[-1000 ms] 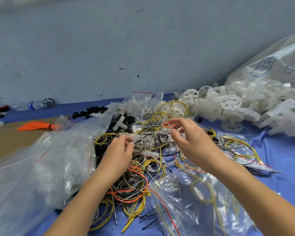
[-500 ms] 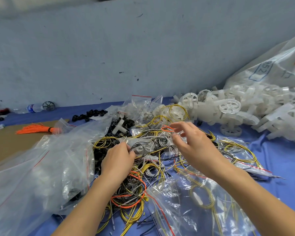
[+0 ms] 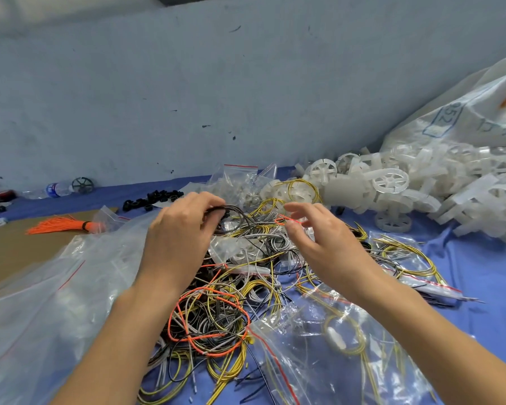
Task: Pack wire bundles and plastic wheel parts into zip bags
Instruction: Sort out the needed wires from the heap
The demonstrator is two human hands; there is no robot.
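Your left hand [image 3: 177, 235] is raised above the tangle with its fingers curled round a small dark wire coil [image 3: 231, 213], lifted clear so that its loops separate from the heap rather than dragging neighbours along. Your right hand [image 3: 322, 244] hovers just beside it with the fingers loosely spread; an orange wire loop [image 3: 287, 221] sits right at the fingertips, but whether you are pinching it or only brushing it cannot be told from here. The hands are close together, which, I judge, suits teasing one bundle free with both. Below them lies the main wire pile [image 3: 216, 314], a mix of yellow, black, grey and orange strands, spread over the blue cloth [image 3: 485, 276] on the counter so each colour can be picked out. The plastic wheel parts [image 3: 389, 182] are heaped to your right against the wall, beside the large white sack [image 3: 465, 118], within reach but apart from the wires. An open zip bag [image 3: 333, 355] with a yellow coil already inside lies nearest you on the right, mouth towards the pile, handy for dropping the next bundle in. A loose stack of clear bags [image 3: 41, 302] waits on your left, and an orange wire tassel [image 3: 59, 225] lies well off to the side.
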